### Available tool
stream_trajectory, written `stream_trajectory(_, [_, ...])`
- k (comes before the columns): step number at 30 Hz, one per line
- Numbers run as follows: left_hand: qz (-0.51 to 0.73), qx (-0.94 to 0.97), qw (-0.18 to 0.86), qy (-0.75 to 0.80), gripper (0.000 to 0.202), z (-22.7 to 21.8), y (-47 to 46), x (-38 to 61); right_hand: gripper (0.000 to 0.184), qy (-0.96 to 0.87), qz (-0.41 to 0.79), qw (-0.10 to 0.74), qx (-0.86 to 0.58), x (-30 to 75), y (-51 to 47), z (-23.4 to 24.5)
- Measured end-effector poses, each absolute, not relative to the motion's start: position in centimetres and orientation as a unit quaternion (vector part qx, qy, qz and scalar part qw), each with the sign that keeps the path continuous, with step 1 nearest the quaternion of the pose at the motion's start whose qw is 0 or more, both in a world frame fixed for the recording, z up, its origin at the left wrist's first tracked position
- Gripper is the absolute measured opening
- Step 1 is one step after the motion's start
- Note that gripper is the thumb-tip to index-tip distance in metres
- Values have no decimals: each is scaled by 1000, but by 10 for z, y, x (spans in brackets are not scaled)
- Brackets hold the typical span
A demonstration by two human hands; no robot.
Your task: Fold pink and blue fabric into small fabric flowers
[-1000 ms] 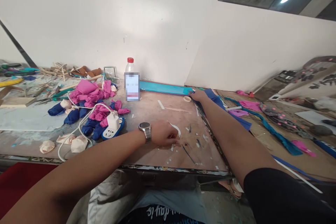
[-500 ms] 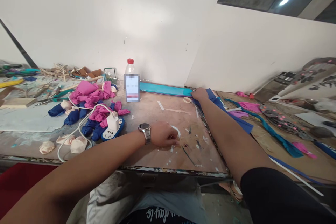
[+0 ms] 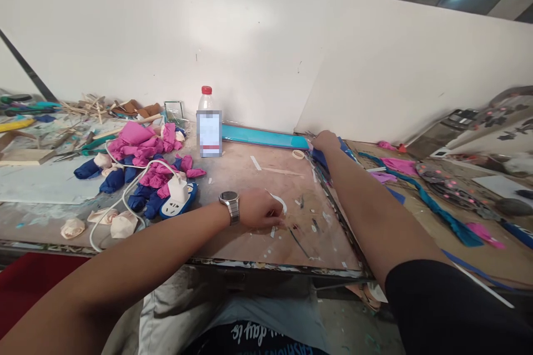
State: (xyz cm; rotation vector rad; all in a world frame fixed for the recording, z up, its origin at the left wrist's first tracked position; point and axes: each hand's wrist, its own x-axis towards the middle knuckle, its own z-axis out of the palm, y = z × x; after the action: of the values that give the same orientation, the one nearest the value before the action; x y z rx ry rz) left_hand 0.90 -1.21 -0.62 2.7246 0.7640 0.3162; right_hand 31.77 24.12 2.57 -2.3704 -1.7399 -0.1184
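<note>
My left hand [image 3: 258, 208], with a metal watch on the wrist, rests low over the front of the table, fingers curled. A white curved strip [image 3: 280, 200] shows at its fingertips; whether they grip it I cannot tell. My right hand [image 3: 326, 141] reaches to the back, closed at the right end of a long turquoise strip [image 3: 262, 135] lying along the wall. What its fingers hold is hidden. Dark blue cloth [image 3: 346, 148] lies beside and under that hand. A cream ring [image 3: 298, 154] sits just left of it.
A bottle with a red cap [image 3: 206, 90] stands behind a propped phone [image 3: 209, 134]. To the left are pink cloth bundles [image 3: 135, 141], blue bundles [image 3: 113, 181], a white cable [image 3: 124, 195] and a power strip [image 3: 185, 206]. A teal cloth strip [image 3: 437, 205] lies right.
My right hand has shifted slightly right at the end of the turquoise strip. Less blue cloth shows beyond my right forearm. My left hand stays almost in place; the view has tilted down slightly.
</note>
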Motion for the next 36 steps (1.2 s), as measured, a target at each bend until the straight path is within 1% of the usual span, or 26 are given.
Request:
stream_trajectory(3, [109,946,138,273,40,-7,-12,10,42,-593,-61,81,-799,331,234,34])
stream_trajectory(6, [109,946,134,274,39,-8,-12,10,43,-603,-74,68,-792,342,230,42])
stream_trajectory(10, [114,948,137,264,35,-6,-13,9,37,-641,-68,54,-762,348,233,48])
stream_trajectory(12, [109,949,134,264,34,-5,-14,9,39,-662,-62,48,-745,346,237,49])
stream_trajectory(15, [104,949,131,268,36,-5,-14,9,42,-696,-46,36,-716,338,244,46])
stream_trajectory(18, [109,948,133,267,38,-5,-14,9,31,-722,1,-10,-692,333,249,42])
stream_trajectory(20, [115,947,138,265,37,-6,-14,8,29,-721,15,-33,-692,334,252,43])
stream_trajectory(21, [118,947,140,265,37,-6,-14,8,32,-716,11,-40,-697,336,252,44])
stream_trajectory(26, [110,945,140,274,37,-7,-14,8,58,-660,-23,-47,-749,358,245,53])
stream_trajectory(27, [107,945,139,275,37,-7,-14,8,59,-650,-20,-51,-758,361,242,54])
stream_trajectory(29, [107,945,137,277,36,-8,-14,9,52,-638,-12,-55,-768,368,235,55])
stream_trajectory(31, [110,945,137,277,36,-10,-13,9,39,-633,-7,-37,-773,372,228,56])
stream_trajectory(33, [113,944,139,276,36,-10,-13,9,31,-625,40,82,-775,375,221,61])
stream_trajectory(36, [116,942,147,278,36,-10,-13,9,33,-635,75,146,-755,375,212,77])
